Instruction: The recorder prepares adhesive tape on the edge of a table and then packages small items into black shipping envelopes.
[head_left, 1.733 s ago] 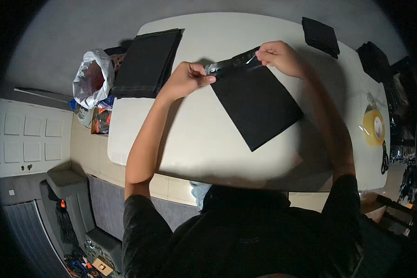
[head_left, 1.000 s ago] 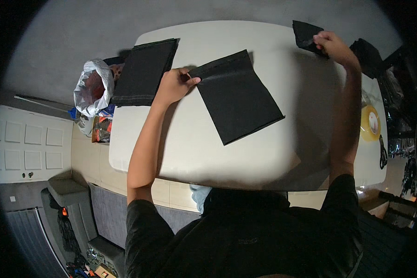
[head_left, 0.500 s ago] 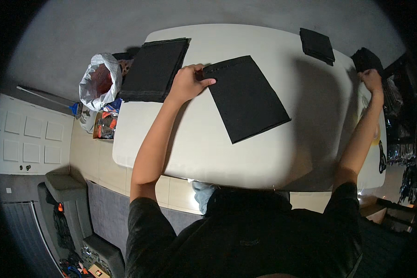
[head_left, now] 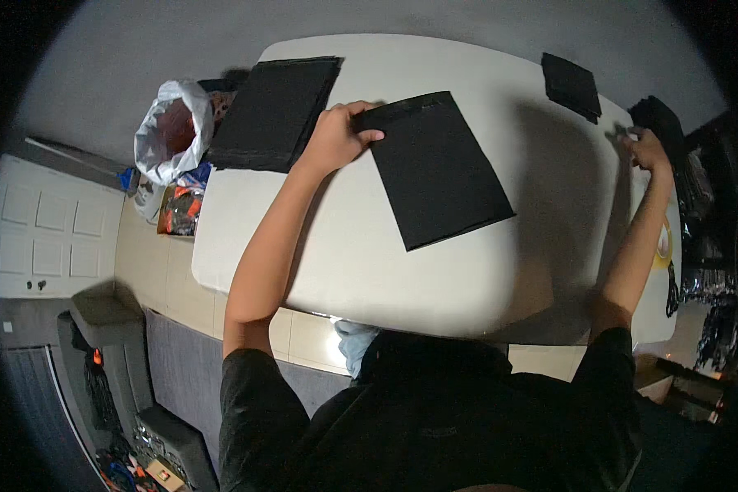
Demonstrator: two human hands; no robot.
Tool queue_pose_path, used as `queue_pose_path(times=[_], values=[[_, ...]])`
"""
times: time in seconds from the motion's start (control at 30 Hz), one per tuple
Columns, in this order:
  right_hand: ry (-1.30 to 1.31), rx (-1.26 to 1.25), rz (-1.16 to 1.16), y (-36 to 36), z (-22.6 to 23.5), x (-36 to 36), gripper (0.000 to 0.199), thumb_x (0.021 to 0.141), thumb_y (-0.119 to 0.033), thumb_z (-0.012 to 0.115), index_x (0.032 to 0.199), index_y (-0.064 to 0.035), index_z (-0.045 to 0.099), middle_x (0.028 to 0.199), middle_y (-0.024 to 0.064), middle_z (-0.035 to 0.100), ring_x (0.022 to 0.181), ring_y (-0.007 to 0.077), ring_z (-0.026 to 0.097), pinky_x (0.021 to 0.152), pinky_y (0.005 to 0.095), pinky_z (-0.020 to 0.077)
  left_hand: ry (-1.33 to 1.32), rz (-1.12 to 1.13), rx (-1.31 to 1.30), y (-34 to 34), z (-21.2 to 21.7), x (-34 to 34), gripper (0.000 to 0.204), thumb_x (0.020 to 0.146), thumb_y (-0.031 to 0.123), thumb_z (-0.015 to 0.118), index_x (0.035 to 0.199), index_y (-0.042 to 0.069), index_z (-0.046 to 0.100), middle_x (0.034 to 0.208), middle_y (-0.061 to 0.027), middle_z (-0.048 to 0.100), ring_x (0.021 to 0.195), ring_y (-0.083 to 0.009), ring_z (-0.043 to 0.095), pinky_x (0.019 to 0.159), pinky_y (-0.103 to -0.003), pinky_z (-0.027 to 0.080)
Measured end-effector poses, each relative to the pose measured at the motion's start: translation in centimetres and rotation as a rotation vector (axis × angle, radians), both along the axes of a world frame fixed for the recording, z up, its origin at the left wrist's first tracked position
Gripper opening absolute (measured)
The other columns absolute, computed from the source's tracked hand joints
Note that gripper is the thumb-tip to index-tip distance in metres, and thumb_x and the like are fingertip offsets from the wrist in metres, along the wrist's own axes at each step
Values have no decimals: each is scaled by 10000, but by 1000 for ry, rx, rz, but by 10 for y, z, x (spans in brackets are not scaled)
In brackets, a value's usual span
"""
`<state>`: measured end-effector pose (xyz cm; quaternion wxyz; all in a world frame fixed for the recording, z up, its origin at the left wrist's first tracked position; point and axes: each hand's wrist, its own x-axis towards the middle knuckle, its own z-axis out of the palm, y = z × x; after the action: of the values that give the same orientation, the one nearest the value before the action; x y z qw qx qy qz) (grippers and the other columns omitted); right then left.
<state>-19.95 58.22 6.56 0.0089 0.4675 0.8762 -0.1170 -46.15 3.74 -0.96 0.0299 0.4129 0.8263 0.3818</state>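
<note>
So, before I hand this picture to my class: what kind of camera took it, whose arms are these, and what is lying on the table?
The picture comes from a wide fisheye camera worn on a person's head, looking down. That is why straight edges bend and the corners go dark. There is no machine: both arms belong to the wearer and come up from the lower edge.

The left hand grips the top corner of a flat black pouch lying on the pale table. The right hand stretches to the far right edge, beside a dark heap; whether it grips anything cannot be told.

Also on the table: a stack of black sheets at the far left and a small black square at the far right. A white plastic bag sits on the floor beside the table.
</note>
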Motion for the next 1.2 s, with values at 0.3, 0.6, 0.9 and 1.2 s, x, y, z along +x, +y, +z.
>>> queue_pose_path(times=[0.3,0.6,0.9,1.2], values=[[652,-37,1062,-218,-65,-162,633,955,-366,785,1499,-139,554,1429,159,619,1304,300,614,1082,436,524,-141,95,-60,-9,-4,-6,394,890,60,825,1260,-8,708,1033,-121,781,887,-142,666,858,-336,556],[644,-172,1217,-236,-111,-192,756,886,-172,815,1564,-127,485,1513,130,566,1413,298,498,1202,478,369,-209,27,129,1,-18,-9,370,875,-38,790,1230,49,740,1078,-150,760,903,-210,689,861,-359,548],[721,-299,1121,-239,-106,-157,702,850,-81,840,1489,-136,553,1339,133,666,1283,313,619,1131,466,472,-73,5,43,1,-15,-4,398,885,74,824,1270,63,723,1112,-92,724,982,-164,691,862,-347,578],[788,-267,1205,-240,-104,-161,685,802,-19,848,1435,-106,601,1416,121,656,1307,282,628,1153,430,478,-55,-2,77,9,-18,-2,581,837,145,884,1375,106,669,1054,-55,739,905,-117,676,783,-321,576]])
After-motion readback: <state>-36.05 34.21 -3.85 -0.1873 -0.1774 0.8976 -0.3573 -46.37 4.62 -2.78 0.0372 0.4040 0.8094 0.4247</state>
